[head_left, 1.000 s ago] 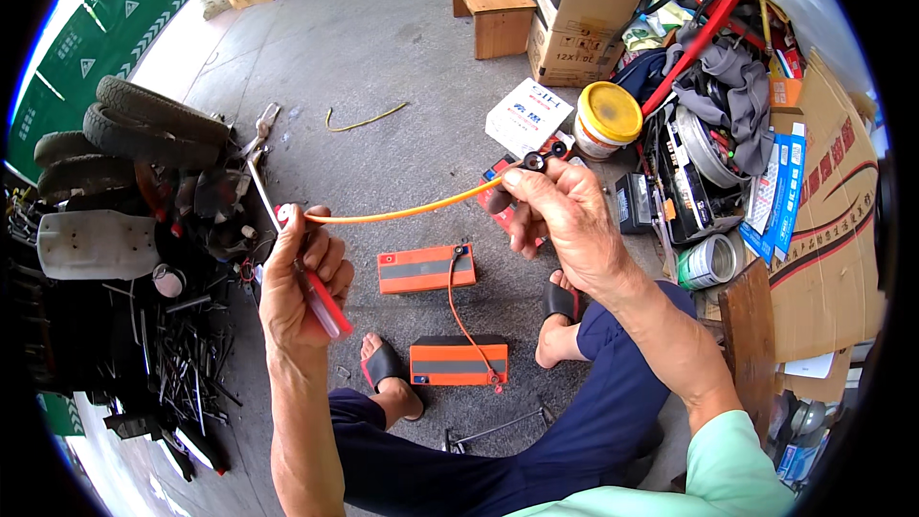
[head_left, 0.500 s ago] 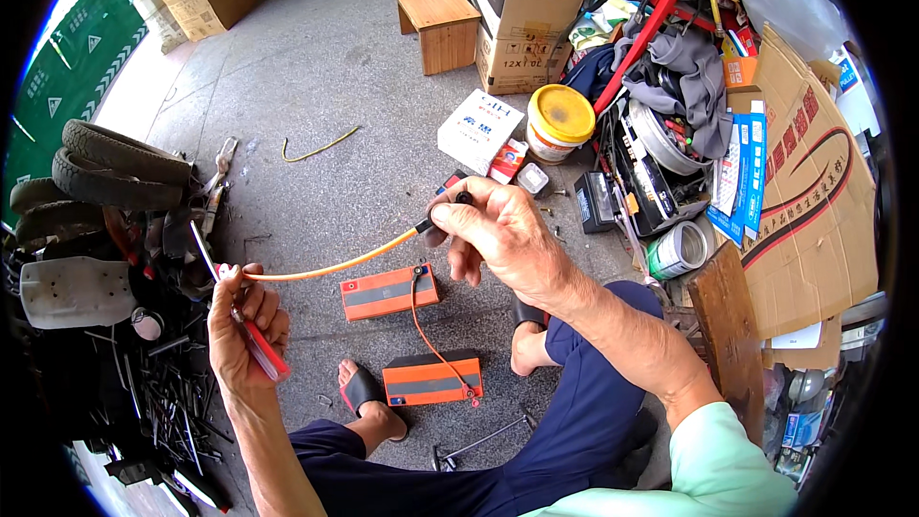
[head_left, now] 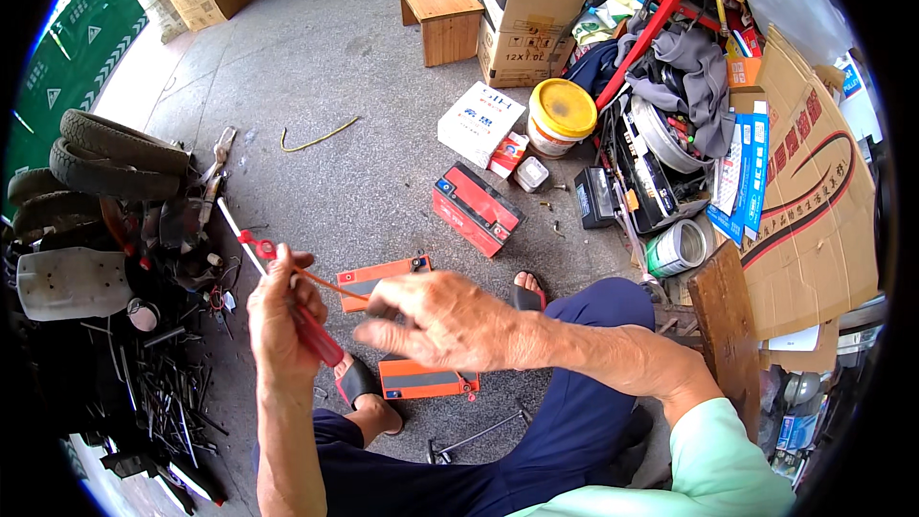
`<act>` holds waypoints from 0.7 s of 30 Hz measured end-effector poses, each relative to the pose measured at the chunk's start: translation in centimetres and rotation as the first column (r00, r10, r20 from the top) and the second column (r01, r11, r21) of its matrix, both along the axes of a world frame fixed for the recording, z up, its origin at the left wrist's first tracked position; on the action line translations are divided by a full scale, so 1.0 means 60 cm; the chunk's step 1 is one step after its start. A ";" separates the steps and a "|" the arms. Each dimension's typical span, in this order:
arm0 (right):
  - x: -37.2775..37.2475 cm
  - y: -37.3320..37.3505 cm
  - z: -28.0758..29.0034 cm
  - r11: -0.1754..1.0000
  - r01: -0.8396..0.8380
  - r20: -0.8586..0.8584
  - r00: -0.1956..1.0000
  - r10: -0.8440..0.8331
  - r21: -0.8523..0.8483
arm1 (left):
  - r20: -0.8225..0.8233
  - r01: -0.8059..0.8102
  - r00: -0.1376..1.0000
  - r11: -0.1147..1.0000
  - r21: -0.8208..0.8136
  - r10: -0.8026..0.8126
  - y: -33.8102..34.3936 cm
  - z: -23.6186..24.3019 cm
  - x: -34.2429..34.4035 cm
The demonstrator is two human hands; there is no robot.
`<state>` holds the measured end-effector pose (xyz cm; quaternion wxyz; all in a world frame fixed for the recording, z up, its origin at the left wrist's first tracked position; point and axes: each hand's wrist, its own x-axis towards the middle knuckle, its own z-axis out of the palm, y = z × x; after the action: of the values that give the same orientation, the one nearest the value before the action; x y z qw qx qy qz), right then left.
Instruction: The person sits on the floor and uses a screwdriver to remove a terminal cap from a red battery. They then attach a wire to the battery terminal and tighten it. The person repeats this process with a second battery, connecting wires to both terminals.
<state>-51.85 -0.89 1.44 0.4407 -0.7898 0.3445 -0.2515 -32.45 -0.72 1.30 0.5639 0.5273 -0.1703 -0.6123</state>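
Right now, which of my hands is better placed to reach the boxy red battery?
Probably your right hand: it appears nearer that boxy red battery. Your left hand is farther off, wrapped around the red-handled screwdriver. Blur hides whether the right also holds the thin orange cable.

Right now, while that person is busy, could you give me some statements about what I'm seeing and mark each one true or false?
1. The left hand holds a red-handled tool. True.
2. Both hands wear gloves. False: the left hand and the right hand are bare.
3. An orange cable runs from the left hand toward the right hand. True.
4. A yellow-lidded bucket stands to the right of a white box. True.
5. That bucket's lid is off. False: the lid is on top of it.
6. No furniture is in view. False: a wooden stool stands beside cardboard boxes.
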 end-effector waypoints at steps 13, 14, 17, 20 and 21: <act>0.014 0.019 0.011 0.907 -0.123 0.277 0.961 0.007 0.403 | 0.253 0.204 0.943 0.977 0.067 -0.215 -0.010 0.018 -0.055; 0.007 0.018 0.018 0.867 -0.132 0.320 0.947 -0.033 0.481 | 0.293 0.236 0.921 0.966 0.107 -0.258 -0.009 0.023 -0.048; -0.003 0.003 0.029 0.826 -0.119 0.330 0.940 -0.084 0.551 | 0.408 0.262 0.858 0.950 0.172 -0.311 -0.012 0.026 -0.039; -0.002 -0.002 0.037 0.789 -0.069 0.317 0.934 -0.164 0.611 | 0.381 0.347 0.857 0.935 0.073 -0.348 -0.007 0.027 -0.033; -0.003 -0.003 0.040 0.773 -0.076 0.354 0.914 -0.198 0.630 | 0.380 0.389 0.850 0.921 0.012 -0.364 -0.005 0.028 -0.030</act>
<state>-52.01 -1.05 3.85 0.7320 -0.5155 0.3369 -0.2916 -34.28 -1.05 3.00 0.4068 0.5721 -0.3949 -0.5928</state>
